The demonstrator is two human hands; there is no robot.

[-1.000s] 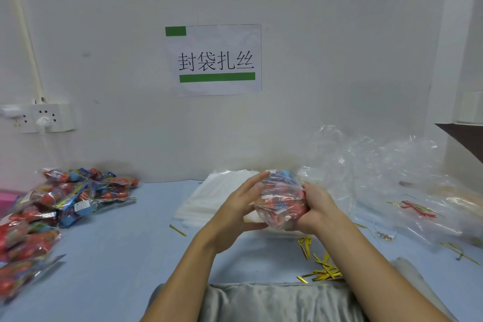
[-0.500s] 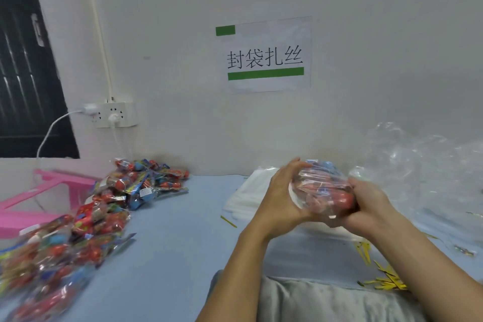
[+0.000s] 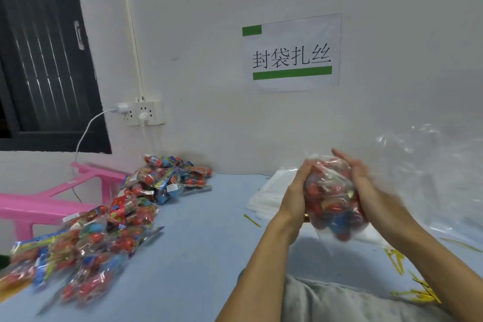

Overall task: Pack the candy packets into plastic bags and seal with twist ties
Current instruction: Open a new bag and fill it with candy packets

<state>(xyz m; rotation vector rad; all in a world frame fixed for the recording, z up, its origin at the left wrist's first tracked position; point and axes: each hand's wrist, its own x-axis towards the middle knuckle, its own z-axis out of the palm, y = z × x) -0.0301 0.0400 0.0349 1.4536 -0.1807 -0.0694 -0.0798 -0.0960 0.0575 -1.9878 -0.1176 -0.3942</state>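
Far left, a dark window [image 3: 39,47], and under it a pink stool [image 3: 52,201] tipped beside the table. White socket [image 3: 143,112] on the wall w/ a charger plugged in, cable hanging down.

On the blue table [image 3: 198,256], left side: big heap of candy packets [image 3: 104,230], red and blue wrappers, spreading from the wall toward the near edge, blurry up close.

Centre wall: paper sign [image 3: 292,55], green bars, Chinese text.

Now the action. Left hand [image 3: 295,198] is curled round the left side of the filled bag [image 3: 332,201], thumb up near the top. Bag's held up above the table, clear plastic, packed w/ red and blue candy. Right hand [image 3: 366,191] grips the other side, fingers wrapped over the top; a bit motion-blurred. So both hands clamp the bag between them.

Behind the hands, a flat stack of bags [image 3: 269,193] lying on the table. One gold tie [image 3: 252,220] just left of the left wrist. Far right: crumpled clear plastic [image 3: 431,178] piled vs the wall, and more gold ties [image 3: 418,293] scattered near the right forearm. Grey cloth [image 3: 326,303] at the bottom edge.
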